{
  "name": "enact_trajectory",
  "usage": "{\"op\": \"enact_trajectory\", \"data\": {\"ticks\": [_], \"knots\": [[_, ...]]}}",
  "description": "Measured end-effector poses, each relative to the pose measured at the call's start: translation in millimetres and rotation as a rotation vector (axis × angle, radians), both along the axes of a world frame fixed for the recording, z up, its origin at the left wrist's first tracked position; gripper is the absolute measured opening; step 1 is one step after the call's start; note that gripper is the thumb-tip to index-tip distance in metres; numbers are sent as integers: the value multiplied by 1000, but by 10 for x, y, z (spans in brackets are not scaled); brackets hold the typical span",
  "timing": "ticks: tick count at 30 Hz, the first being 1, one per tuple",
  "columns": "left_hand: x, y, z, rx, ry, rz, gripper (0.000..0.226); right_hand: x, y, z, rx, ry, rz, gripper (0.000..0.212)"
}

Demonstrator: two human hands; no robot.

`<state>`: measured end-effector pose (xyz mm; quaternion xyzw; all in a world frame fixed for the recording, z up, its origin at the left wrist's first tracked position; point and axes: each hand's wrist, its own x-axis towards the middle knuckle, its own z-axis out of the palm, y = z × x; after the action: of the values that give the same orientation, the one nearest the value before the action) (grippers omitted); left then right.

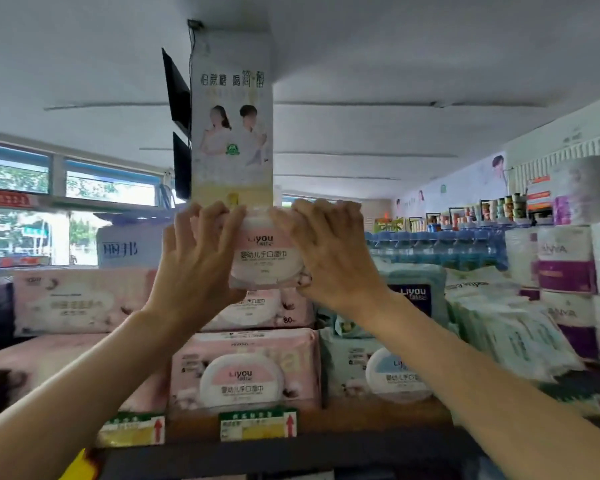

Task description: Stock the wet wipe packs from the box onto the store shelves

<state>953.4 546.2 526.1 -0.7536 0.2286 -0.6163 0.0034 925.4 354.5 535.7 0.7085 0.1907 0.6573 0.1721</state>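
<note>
your left hand [196, 258] + right hand [329, 252]: both gripping the pink wet wipe pack [269, 258] by its ends | pack: held atop the stacked pink packs [245, 370] (top shelf [326, 448]) | blue packs [392, 372] just right of stack

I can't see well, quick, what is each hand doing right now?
Left hand: grips the left end of the pink wipe pack.
Right hand: grips the right end of the same pack.
</note>
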Motion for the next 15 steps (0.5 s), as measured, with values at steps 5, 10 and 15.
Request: {"op": "enact_trajectory", "data": {"ticks": [5, 10, 15], "knots": [[166, 176, -469, -29, 136, 69, 108, 234, 257, -273, -117, 64, 22, 57], [263, 295, -463, 77, 214, 132, 114, 356, 284, -438, -80, 198, -39, 81], [156, 285, -308, 247, 564, 156, 112, 254, 223, -467, -102, 515, -167, 111]]}}
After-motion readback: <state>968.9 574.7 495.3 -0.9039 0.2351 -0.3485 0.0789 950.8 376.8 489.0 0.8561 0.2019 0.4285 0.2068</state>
